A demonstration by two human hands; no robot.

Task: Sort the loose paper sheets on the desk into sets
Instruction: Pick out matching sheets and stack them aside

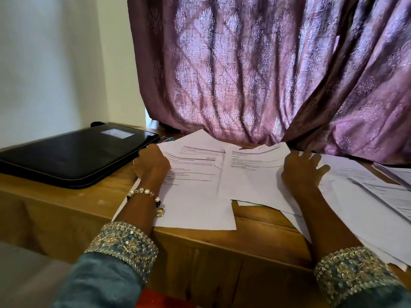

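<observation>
Both hands flat on loose sheets (195,187); left hand (152,162) perhaps gripping edge.

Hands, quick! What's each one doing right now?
Left hand: on the left paper sheet; its fingers are hidden, so cannot tell.
Right hand: open, fingers spread flat on the middle sheet.

A big purple curtain (266,70) with a flower pattern hangs behind the wooden desk, and its bottom bunches up on the back of the desk. A flat black case (73,156) lies on the left side of the desk. It has a small pale label on top. The wall (55,63) on the left is white.
</observation>
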